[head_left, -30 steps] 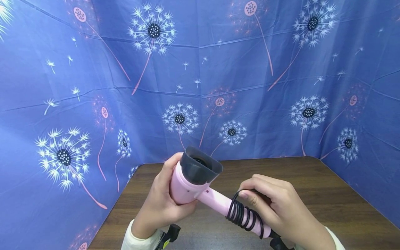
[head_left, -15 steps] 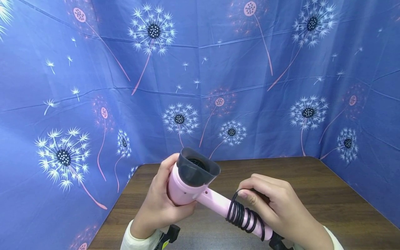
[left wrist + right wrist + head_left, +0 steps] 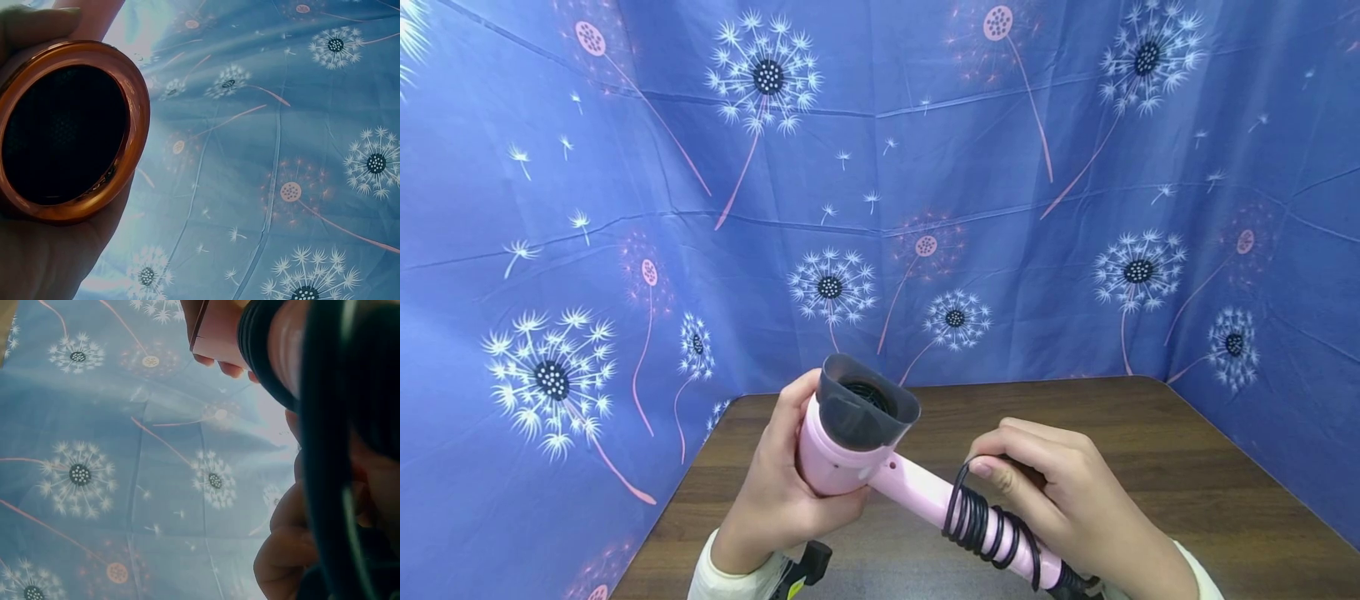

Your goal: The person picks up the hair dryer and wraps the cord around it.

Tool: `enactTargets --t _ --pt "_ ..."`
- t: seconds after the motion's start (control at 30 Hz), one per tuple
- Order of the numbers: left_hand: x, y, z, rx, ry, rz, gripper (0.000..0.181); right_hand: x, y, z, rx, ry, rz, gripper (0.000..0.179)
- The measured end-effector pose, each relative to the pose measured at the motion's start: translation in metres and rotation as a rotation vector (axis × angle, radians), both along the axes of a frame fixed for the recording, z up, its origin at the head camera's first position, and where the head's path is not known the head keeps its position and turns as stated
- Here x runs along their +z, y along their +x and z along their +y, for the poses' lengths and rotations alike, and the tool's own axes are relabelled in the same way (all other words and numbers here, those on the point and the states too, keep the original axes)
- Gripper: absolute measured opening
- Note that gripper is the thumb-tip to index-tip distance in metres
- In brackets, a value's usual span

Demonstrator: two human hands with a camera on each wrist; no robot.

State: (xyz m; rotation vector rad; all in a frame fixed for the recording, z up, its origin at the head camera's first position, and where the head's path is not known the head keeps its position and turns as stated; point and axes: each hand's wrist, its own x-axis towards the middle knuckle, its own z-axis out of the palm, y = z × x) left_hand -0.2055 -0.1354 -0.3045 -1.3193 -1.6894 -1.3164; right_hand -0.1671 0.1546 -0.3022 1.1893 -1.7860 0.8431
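Observation:
A pink hair dryer (image 3: 831, 462) with a dark concentrator nozzle (image 3: 861, 429) is held above the table, nozzle facing up. My left hand (image 3: 771, 500) grips its barrel, thumb across the near side. Black cord (image 3: 973, 518) is wound in several loops round the handle (image 3: 917, 487), which slants down to the right. Between thumb and index finger, my right hand (image 3: 1067, 492) pinches a strand of this cord beside the top loop. The left wrist view shows the dryer's copper-coloured rear ring (image 3: 140, 119). Close up in the right wrist view, the cord (image 3: 325, 456) hides part of the hand.
Below the hands lies a brown wood-grain table (image 3: 1150, 442). A blue curtain (image 3: 880, 167) with dandelion prints encloses it at the back and sides. A black wrist strap (image 3: 805, 567) is on the left sleeve.
The dryer's head and my left hand have shifted slightly left, and its handle end has dipped a little. My right hand keeps its pinch on the cord, almost in place.

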Motion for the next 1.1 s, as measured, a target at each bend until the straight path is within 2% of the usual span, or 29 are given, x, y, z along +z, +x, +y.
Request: enactTargets --t 0.23,0.53,0.83,1.1 --pt "0.0001 0.0018 -0.0014 -0.021 0.006 -0.022 0.109 0.0 -0.0014 0.0 0.04 0.006 0.007 0.018" --pt "0.0025 0.0034 -0.0015 -0.119 0.058 -0.069 0.11 0.0003 -0.0034 -0.003 0.13 0.013 0.017 0.017" --pt "0.0024 0.0052 -0.0019 -0.124 0.088 -0.07 0.111 -0.0031 -0.0033 -0.0051 0.117 0.028 -0.027 0.019" --pt "0.0026 0.0048 -0.002 -0.139 0.101 -0.075 0.111 -0.0063 -0.003 -0.0034 0.107 0.044 -0.087 0.028"
